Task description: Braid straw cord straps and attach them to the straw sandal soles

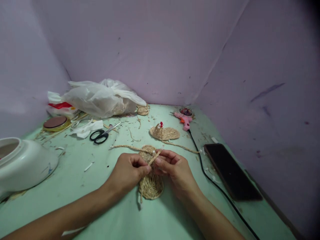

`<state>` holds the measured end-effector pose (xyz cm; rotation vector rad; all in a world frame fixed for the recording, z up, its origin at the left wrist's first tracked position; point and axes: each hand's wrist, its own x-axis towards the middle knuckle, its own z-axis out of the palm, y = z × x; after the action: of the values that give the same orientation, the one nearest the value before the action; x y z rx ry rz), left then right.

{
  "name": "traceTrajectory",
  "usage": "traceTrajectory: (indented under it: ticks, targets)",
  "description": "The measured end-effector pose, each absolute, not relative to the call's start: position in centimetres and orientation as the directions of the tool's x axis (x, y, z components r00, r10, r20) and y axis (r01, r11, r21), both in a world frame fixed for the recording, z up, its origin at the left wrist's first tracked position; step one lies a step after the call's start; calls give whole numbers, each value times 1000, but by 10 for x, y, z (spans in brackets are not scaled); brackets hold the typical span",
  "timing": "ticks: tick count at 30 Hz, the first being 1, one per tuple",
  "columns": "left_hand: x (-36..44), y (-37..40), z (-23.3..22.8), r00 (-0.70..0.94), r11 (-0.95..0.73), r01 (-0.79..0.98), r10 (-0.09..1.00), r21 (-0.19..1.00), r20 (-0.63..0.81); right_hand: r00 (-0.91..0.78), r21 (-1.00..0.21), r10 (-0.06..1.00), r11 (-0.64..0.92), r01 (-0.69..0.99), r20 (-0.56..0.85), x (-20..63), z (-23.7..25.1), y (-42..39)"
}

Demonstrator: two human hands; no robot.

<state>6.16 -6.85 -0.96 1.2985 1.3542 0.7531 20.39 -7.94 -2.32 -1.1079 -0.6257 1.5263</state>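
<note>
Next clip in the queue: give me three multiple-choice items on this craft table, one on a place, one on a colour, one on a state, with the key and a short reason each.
1. Where do the scissors lie?
A. Left of the finished woven sole
B. On the phone
C. Under the glue gun

2. What colour are the scissor handles?
A. Pink
B. Black
C. Green

3. What are the left hand and right hand doing?
A. Resting flat on the table
B. Both pinching a jute cord over a woven sole
C. Gripping the white bowl

Key:
1 A, they lie on the table left of that sole.
2 B, both loops are black.
3 B, fingertips of both hands meet on the cord above the sole.
</note>
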Motion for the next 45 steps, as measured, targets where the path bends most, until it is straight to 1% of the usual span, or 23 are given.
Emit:
traceTrajectory:
  ticks: [3, 7, 11, 13, 14, 17, 18, 19, 20, 21, 23, 24, 26, 29, 33, 38, 41, 42, 43, 45]
  targets:
    - [62, -70, -8, 183, 215, 301, 943, 929, -278, 74, -863, 954, -229, -451, -291, 200, -24, -81]
    - [63, -70, -8, 226, 252, 299, 918, 920, -325, 103, -873, 951, -219, -435, -290, 199, -27, -80]
    - [60, -66, -10, 335, 250, 258, 883, 933, -329, 77, -838, 942, -250, -486, -326, 202, -27, -79]
    - [56, -64, -11, 445, 229, 206, 844, 951, -300, 2, -786, 930, -309, -536, -367, 202, -24, -80]
    - [54, -63, -10, 525, 226, 170, 803, 959, -282, -64, -751, 922, -349, -561, -381, 202, -22, -81]
    - [49, -64, -4, 770, 268, 69, 598, 961, -222, -322, -656, 873, -487, -577, -366, 202, -16, -87]
    - [48, -65, -3, 813, 279, 50, 547, 959, -202, -379, -647, 855, -516, -561, -353, 203, -14, -88]
    - [48, -66, -2, 827, 273, 38, 531, 961, -183, -405, -654, 844, -531, -539, -351, 203, -13, -89]
    - [48, -66, -2, 816, 244, 37, 552, 969, -170, -393, -674, 846, -527, -518, -360, 204, -12, -90]
    - [48, -66, -3, 779, 196, 48, 606, 979, -160, -347, -703, 862, -503, -503, -369, 205, -11, -89]
    - [49, -66, -6, 666, 93, 116, 731, 989, -147, -207, -766, 906, -424, -483, -370, 208, -12, -86]
    - [49, -65, -8, 615, 57, 162, 774, 985, -146, -138, -793, 923, -379, -477, -359, 210, -12, -84]
    - [51, -64, -12, 565, 24, 246, 809, 969, -164, -19, -833, 944, -300, -465, -329, 212, -14, -79]
    - [54, -64, -15, 566, -19, 336, 804, 942, -185, 76, -866, 946, -253, -431, -314, 215, -15, -76]
    - [56, -67, -15, 512, -120, 444, 848, 888, -141, 60, -884, 952, -253, -394, -299, 216, -13, -76]
    - [56, -70, -17, 465, -152, 520, 876, 841, -130, 90, -921, 958, -232, -313, -272, 215, -14, -74]
    - [56, -70, -16, 496, -191, 511, 862, 838, -106, 119, -922, 952, -235, -309, -283, 216, -17, -74]
    - [55, -70, -15, 523, -213, 494, 847, 843, -92, 104, -911, 951, -242, -334, -290, 216, -18, -74]
    - [55, -70, -12, 565, -245, 466, 822, 851, -73, 63, -887, 950, -259, -381, -305, 216, -18, -75]
    - [54, -71, -5, 681, -359, 367, 733, 858, 16, -60, -813, 944, -312, -492, -325, 216, -16, -77]
